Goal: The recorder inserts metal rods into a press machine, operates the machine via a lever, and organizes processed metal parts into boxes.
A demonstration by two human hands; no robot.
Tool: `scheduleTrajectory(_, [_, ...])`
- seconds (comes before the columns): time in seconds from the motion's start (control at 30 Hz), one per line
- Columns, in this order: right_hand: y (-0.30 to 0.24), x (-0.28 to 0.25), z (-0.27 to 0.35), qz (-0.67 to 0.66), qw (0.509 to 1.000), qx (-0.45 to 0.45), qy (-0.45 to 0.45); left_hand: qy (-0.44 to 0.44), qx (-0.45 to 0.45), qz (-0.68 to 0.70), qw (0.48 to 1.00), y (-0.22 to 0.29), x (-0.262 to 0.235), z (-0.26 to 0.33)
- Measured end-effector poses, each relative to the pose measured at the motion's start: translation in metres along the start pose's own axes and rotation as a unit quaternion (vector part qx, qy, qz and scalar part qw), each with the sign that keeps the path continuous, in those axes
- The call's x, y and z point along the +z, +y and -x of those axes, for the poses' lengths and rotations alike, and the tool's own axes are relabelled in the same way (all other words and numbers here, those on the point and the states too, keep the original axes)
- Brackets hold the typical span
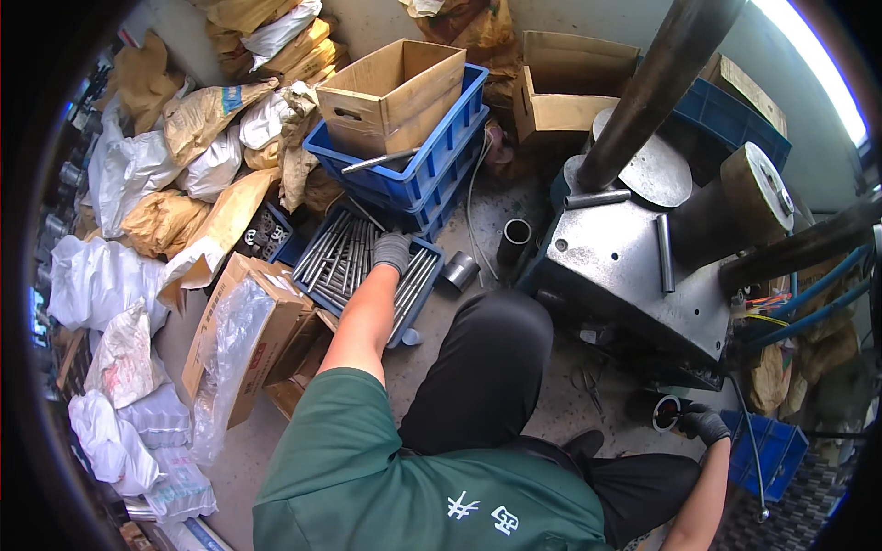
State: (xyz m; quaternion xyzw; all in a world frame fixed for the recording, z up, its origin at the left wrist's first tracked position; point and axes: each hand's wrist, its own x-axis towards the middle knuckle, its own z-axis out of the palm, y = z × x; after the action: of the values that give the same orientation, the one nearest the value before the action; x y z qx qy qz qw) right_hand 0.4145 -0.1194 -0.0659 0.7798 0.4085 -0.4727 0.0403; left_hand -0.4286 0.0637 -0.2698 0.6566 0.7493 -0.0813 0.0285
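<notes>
My left hand (393, 252), in a grey glove, reaches into a blue crate (424, 298) full of long thin metal rods (335, 257). Its fingers curl down onto the rods near the far end; how many it grips is hidden. At the lower right, my right hand (704, 425), in a dark glove, is closed at the bright rim of a dark metal tube (665, 413). The tube lies on its side beneath the machine's edge. A short metal cylinder (460, 271) lies beside the rod crate, and an upright black tube (514, 241) stands farther right.
A heavy steel machine (634, 266) with thick columns fills the right; two short bars lie on its top. Stacked blue crates (413, 188) hold a wooden box (393, 96). Sacks (133, 165) crowd the left. A cardboard box (234, 344) flanks my left arm. Pliers (590, 390) lie on the floor.
</notes>
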Motion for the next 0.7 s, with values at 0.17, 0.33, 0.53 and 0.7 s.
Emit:
scheduleTrajectory(0.17, [0.005, -0.003, -0.007, -0.010, 1.000, 0.003, 0.000, -0.025, 0.042, -0.019, 0.999, -0.012, 0.001, -0.008])
scheduleTrajectory(0.33, [0.018, -0.010, -0.014, -0.047, 0.999, -0.007, -0.012, -0.021, 0.100, -0.007, 0.995, -0.021, -0.001, 0.006])
scheduleTrajectory(0.53, [-0.011, -0.003, 0.004, -0.041, 0.999, -0.027, 0.002, 0.017, 0.132, 0.025, 0.991, -0.032, -0.007, 0.040])
scheduleTrajectory(0.7, [0.008, -0.002, 0.003, -0.057, 0.993, -0.100, 0.026, 0.092, 0.208, 0.103, 0.968, 0.004, -0.025, 0.097])
